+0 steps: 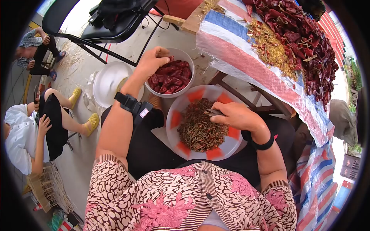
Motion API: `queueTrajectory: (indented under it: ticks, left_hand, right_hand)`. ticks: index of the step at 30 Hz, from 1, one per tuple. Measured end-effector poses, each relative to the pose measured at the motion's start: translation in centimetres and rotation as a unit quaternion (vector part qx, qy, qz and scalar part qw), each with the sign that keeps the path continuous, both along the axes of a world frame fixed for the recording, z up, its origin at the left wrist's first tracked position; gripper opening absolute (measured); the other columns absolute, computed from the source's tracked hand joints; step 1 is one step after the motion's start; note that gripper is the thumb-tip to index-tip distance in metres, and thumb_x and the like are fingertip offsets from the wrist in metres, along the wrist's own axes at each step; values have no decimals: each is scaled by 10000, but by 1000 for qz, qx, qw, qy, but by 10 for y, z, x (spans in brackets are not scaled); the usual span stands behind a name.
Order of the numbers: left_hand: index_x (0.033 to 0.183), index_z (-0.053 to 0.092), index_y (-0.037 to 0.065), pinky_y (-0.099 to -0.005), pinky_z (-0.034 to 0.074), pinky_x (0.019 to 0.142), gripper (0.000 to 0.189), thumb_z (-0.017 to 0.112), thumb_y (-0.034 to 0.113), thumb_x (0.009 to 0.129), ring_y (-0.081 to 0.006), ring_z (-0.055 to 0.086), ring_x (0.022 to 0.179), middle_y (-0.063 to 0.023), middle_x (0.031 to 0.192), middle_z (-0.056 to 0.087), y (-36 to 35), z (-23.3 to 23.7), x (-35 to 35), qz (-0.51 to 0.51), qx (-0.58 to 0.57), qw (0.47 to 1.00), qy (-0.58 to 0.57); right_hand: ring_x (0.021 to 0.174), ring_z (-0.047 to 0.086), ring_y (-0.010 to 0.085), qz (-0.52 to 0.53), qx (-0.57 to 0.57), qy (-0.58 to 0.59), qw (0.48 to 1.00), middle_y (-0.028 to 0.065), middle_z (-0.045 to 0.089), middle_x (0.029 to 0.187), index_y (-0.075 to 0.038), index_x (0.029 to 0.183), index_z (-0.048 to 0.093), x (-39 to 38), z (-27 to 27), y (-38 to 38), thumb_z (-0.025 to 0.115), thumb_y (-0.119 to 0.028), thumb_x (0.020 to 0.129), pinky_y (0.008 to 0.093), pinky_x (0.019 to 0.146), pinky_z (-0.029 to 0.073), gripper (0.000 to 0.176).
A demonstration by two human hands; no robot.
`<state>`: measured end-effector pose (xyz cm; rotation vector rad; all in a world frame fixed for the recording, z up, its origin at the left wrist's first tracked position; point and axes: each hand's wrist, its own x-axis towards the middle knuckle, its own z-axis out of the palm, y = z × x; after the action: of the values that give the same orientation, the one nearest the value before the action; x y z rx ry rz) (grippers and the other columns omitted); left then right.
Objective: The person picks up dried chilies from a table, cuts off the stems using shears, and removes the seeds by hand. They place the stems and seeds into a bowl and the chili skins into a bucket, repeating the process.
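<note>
My left hand (154,61) is over a white bowl (192,64) of dried red chilies (173,79). Its thumb and fingers come together around a dark red chili at the bowl's far rim. My right hand (239,115) is closed around a pair of scissors, mostly hidden in the palm; only the metal blades (214,112) stick out, pointing left. They are above a white and orange basin (175,134) in my lap. Inside it lies a heap of cut chili stems and bits (202,129).
A striped woven sheet (239,57) on the right bears a pile of dried chilies (304,46) and loose yellow seeds (275,48). A white basin (110,82) stands on the floor near a black folding chair (111,32). Other people sit at the left.
</note>
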<state>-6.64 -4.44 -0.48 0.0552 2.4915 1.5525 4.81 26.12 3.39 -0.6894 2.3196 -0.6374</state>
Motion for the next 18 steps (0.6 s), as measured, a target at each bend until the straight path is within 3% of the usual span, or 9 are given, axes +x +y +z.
queueTrajectory:
  ticks: [2, 5, 8, 10, 12, 14, 16, 18]
  left_hand:
    - [1098, 609, -14, -263, 469, 770, 259, 613, 73, 854, -121, 574, 848, -66, 1011, 645, -2, -5, -3, 28, 38, 999, 0]
    - [1115, 601, -17, -260, 472, 780, 285, 614, 98, 855, -129, 578, 859, -81, 1073, 643, 1, -4, -6, 40, -13, 999, 25]
    - [1129, 588, -25, -258, 477, 801, 311, 611, 134, 862, -131, 584, 873, -89, 1065, 639, 20, 14, 4, -56, -47, 997, -35]
    - [1128, 590, -20, -259, 472, 800, 331, 626, 161, 853, -133, 588, 886, -87, 1035, 640, 40, 10, 12, -164, 38, 979, -118]
    - [1165, 572, -13, -271, 470, 840, 385, 652, 195, 851, -150, 596, 936, -101, 1073, 633, 65, 5, 26, -256, 51, 952, -157]
    - [1215, 540, -9, -293, 462, 886, 452, 684, 201, 841, -168, 596, 985, -118, 1106, 624, 86, 4, 43, -300, 80, 921, -234]
    - [1241, 521, -10, -303, 467, 869, 472, 699, 120, 823, -158, 583, 982, -97, 1127, 612, 98, -13, 53, -367, 149, 884, -247]
    - [1211, 533, -25, -281, 487, 806, 419, 663, 41, 819, -126, 578, 945, -62, 1089, 605, 108, -1, 57, -382, 84, 873, -292]
  right_hand:
    - [841, 614, 357, 15, 67, 49, 996, 208, 630, 837, -19, 1054, 508, 3, -2, -2, 613, -351, 865, 434, 720, 465, 396]
    - [864, 612, 377, 11, 119, 92, 989, 201, 643, 859, -21, 1038, 472, 5, -5, -2, 637, -332, 836, 467, 710, 462, 405]
    - [847, 613, 380, -2, 110, 125, 986, 191, 641, 846, -25, 1009, 449, 5, -12, 3, 659, -314, 812, 472, 693, 460, 408]
    - [833, 612, 384, -4, 93, 154, 984, 185, 637, 831, -28, 995, 443, 4, -14, 5, 672, -300, 800, 472, 689, 458, 405]
    - [817, 613, 381, -10, 72, 160, 985, 169, 632, 814, -33, 999, 446, 3, -17, 8, 673, -284, 792, 465, 677, 464, 397]
    - [812, 615, 380, -24, 53, 161, 985, 165, 631, 811, -36, 996, 449, 2, -14, 7, 673, -273, 789, 466, 669, 468, 387]
    - [797, 620, 375, -30, 20, 185, 982, 162, 630, 807, -41, 990, 453, 2, -12, 7, 683, -267, 778, 468, 650, 476, 386]
    - [781, 626, 376, -36, 17, 184, 982, 178, 624, 777, -49, 977, 452, 1, -12, 9, 698, -274, 772, 465, 633, 483, 391]
